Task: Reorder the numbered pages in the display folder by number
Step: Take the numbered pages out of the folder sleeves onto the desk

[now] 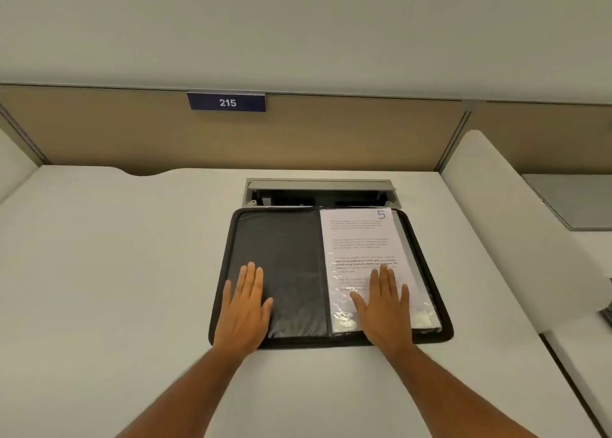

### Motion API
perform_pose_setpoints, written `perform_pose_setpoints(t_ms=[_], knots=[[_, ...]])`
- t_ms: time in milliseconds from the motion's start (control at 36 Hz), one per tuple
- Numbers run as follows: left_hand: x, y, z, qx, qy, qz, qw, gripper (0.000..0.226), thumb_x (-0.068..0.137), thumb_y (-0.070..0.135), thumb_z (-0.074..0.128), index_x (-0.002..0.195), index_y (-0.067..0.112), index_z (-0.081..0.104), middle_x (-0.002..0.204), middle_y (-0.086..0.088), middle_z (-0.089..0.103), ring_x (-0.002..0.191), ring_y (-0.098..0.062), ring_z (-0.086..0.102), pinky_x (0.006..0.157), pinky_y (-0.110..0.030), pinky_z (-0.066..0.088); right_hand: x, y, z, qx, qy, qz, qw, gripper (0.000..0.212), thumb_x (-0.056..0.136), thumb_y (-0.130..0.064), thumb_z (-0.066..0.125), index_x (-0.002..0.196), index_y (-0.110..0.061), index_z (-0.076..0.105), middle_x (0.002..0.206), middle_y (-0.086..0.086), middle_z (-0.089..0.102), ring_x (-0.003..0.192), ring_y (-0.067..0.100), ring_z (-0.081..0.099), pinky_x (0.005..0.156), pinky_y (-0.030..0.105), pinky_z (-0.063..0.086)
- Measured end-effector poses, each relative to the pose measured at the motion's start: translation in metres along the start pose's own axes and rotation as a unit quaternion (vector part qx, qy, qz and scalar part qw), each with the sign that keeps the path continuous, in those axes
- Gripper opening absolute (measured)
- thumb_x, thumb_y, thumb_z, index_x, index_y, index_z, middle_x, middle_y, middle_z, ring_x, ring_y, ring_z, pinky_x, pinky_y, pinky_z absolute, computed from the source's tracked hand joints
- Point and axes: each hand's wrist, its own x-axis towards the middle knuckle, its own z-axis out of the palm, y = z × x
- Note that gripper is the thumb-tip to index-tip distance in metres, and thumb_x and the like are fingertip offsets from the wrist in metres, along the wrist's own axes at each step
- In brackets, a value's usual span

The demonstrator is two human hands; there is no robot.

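Your left hand (pixel 245 308) and right hand (pixel 384 308) lie flat, fingers straight, on the open display folder (pixel 284 255) — page 5 (pixel 361 239) rightmost — on the bench (pixel 116 255); cable hatch (pixel 319 192) just behind.

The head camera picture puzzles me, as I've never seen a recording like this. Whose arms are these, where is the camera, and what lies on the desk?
The camera sits on a person's head, looking forward and down, so the arms are the wearer's own. No machine is involved. On the white desk lies an open black display folder. The left hand rests flat on its dark left side; the right hand rests flat on a page numbered 5 in a clear sleeve. Neither hand grips anything.
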Motion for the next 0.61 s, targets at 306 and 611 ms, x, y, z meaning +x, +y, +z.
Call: perform_pose_setpoints(t_ms=[306,611], knots=[[-0.021,-0.016,0.026,-0.038,-0.058,-0.020,0.997,0.079,0.095,0.061,-0.004,0.162,0.018,0.001,0.169,0.002,-0.008,0.154,-0.014,-0.016,0.125,-0.039,-0.003,-0.028,0.027,0.028,0.023,0.099,0.168,0.980,0.098,0.097,-0.068,0.021,0.149,0.014,0.034,0.158,0.036,0.027,0.149,0.047,0.026,0.122,0.058,0.024],[-0.022,-0.016,0.029,-0.033,-0.041,-0.011,0.999,0.086,0.093,0.067,-0.017,0.162,0.019,0.002,0.169,0.002,-0.006,0.154,-0.014,-0.013,0.125,-0.040,-0.001,-0.028,0.034,0.041,-0.010,0.101,0.157,0.982,0.083,0.100,-0.058,0.027,0.146,0.009,0.045,0.157,0.037,0.029,0.148,0.050,0.027,0.119,0.061,0.024]])
